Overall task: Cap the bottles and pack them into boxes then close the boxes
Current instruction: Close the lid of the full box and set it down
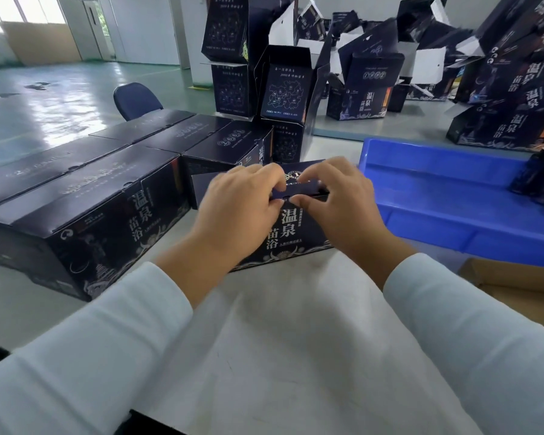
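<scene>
Your left hand [239, 199] and right hand [336, 196] both pinch the lid flap [299, 190] of the box [291, 229], just left of the blue tray [453, 196]. Thin card, creases easily; hold at flap edge.

Box [291, 227] on table [280, 324]; closed boxes [85, 196] left; tray [453, 196] right; open boxes [283, 89] stacked behind.

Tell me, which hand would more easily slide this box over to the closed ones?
Probably the left hand: the closed boxes lie on its side of the box; the right hand faces the blue tray.
</scene>
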